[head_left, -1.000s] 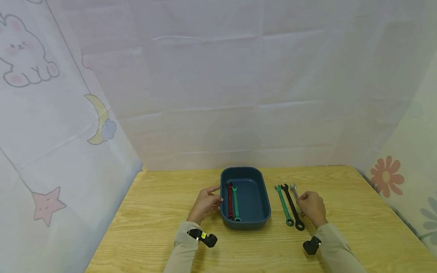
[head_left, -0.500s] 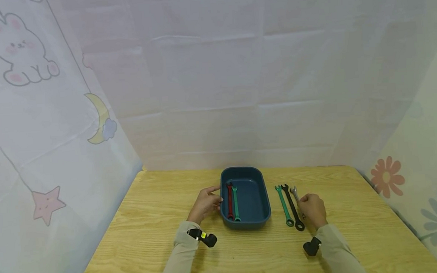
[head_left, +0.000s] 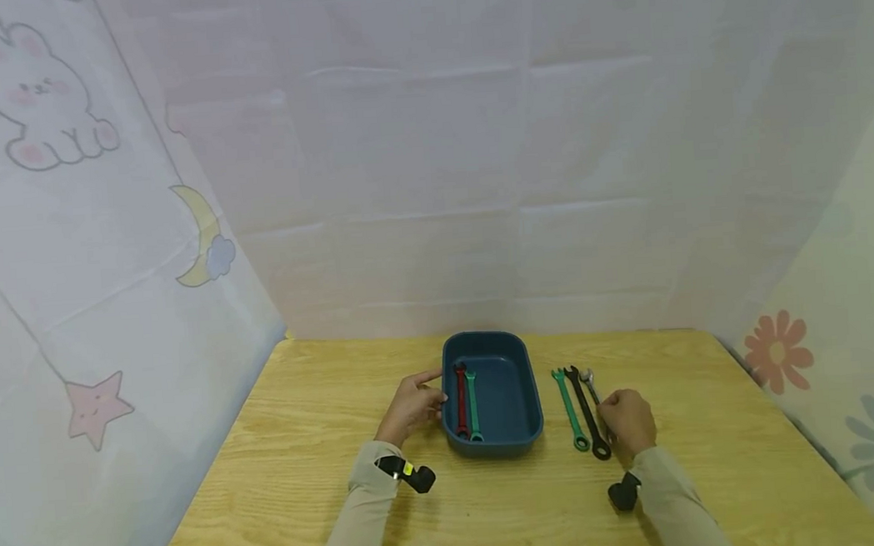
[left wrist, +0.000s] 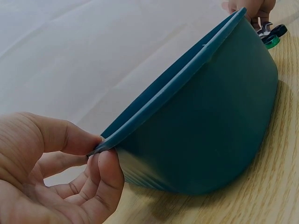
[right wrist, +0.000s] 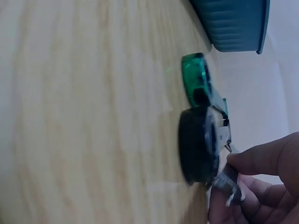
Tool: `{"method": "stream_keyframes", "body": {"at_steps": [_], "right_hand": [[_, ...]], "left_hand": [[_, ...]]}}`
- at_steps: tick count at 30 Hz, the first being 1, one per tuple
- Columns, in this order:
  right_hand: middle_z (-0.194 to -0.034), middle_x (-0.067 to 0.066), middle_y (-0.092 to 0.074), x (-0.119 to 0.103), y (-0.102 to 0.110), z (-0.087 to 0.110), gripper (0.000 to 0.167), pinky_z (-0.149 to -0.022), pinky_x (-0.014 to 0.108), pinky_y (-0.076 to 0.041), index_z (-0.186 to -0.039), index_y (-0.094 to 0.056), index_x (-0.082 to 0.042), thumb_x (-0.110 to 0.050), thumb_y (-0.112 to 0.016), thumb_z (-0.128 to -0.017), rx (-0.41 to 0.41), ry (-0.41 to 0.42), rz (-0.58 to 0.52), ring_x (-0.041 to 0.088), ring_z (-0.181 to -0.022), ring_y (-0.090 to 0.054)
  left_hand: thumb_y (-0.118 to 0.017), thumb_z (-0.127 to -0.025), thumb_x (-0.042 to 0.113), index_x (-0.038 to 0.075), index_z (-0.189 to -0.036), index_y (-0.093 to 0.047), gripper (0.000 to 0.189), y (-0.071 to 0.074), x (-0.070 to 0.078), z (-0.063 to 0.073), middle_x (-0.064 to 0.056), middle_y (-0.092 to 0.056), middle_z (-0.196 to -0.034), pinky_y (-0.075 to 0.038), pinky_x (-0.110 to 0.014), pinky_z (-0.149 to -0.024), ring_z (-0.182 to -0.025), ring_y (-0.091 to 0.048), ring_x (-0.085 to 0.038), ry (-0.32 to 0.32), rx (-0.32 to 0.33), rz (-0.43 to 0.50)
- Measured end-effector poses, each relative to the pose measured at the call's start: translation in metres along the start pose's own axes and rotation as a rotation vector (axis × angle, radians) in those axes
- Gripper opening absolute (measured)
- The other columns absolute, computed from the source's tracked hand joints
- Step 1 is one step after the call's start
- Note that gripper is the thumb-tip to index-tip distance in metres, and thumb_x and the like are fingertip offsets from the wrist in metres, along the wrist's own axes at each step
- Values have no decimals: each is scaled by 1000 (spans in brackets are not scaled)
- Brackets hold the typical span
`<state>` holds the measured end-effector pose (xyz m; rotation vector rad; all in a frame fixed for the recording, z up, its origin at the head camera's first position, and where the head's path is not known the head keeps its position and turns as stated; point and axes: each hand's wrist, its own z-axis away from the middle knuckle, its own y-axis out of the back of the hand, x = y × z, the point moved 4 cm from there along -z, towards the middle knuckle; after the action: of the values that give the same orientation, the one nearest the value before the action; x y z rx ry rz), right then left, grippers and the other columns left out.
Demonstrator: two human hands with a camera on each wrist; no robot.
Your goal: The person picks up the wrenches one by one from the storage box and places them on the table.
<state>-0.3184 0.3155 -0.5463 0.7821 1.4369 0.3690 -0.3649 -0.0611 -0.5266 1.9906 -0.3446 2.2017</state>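
My left hand [head_left: 411,408] pinches the left rim of a dark blue bin [head_left: 496,450] between thumb and fingers. Inside the bin, along its left side, lie a red wrench [head_left: 461,405] and a green wrench [head_left: 474,408]. To the right of the bin, a green ratchet wrench [head_left: 571,411] and a black ratchet wrench [head_left: 587,416] lie side by side on the table. Thumb and fingers of my right hand [head_left: 628,420] pinch a silver wrench [right wrist: 228,183] just right of the black one. Its open end points away from me; the hand covers much of its shaft.
The wooden table [head_left: 284,483] ends at a pale hanging cloth [head_left: 416,182] behind the bin. Printed cloths stand at the left and right sides. Each wrist wears a small black camera [head_left: 420,479].
My right hand has shifted slightly, and the silver wrench's near end, visible before, is now hidden by it. The left hand and the bin stay in place.
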Motion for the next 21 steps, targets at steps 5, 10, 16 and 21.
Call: {"method": "stream_keyframes", "body": {"at_steps": [5,10,16,21], "right_hand": [[-65,8,-63,3,0,3,17,-43,33,-44,-80,-64,5,-10,-62,-89,13,-12,-9,20,-51,-56],[-65,8,-62,4,-1,2,19,-43,33,-44,-81,-64,4,-13,-62,-89,13,-38,3,20,-52,-56],[-67,8,-63,5,-4,-4,19,-44,32,-46,-82,-66,3,-14,-63,-89,20,-34,-14,20,-53,-59],[-66,9,-64,3,-5,-3,20,-43,32,-48,-83,-65,5,-13,-63,-90,14,-40,3,19,-51,-60]], "left_hand": [[-59,-86,-7,-3,-147,-44,63,-1,-1,-1,-6,-61,-71,-50,-29,-57,-61,-56,-13,7,0,-16],[-59,-86,-7,-2,-147,-45,64,-1,-2,-1,-7,-60,-71,-51,-29,-57,-61,-56,-13,11,5,-27],[-59,-85,-7,-3,-147,-45,63,2,0,-2,-6,-60,-70,-51,-29,-57,-61,-55,-14,-5,18,-22],[-59,-86,-7,-2,-147,-45,62,2,0,-1,-6,-61,-71,-51,-29,-57,-61,-56,-13,10,18,-15]]}}
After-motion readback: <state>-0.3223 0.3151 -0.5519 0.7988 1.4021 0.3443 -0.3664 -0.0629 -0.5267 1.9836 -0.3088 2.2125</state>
